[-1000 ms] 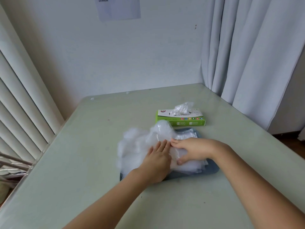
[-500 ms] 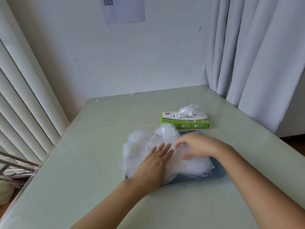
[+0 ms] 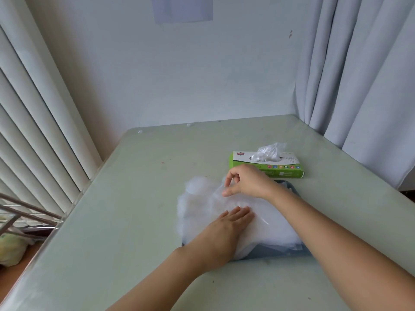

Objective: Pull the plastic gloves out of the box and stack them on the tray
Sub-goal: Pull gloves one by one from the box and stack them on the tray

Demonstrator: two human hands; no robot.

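On a pale green table (image 3: pixel 134 198), crumpled clear plastic gloves (image 3: pixel 202 203) cover a grey-blue tray (image 3: pixel 269 252). The left hand (image 3: pixel 224 230) presses them flat-fingered. The right hand (image 3: pixel 247 182) curls its fingers above them, grip unclear.

The right hand (image 3: pixel 247 182) rises off the glove pile (image 3: pixel 197 200) and shifts toward the box (image 3: pixel 292 172), its fingers (image 3: pixel 229 178) now curled.

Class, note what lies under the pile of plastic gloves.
A blue-grey tray: only its near edge and far right corner show. The gloves and the left hand cover the rest.
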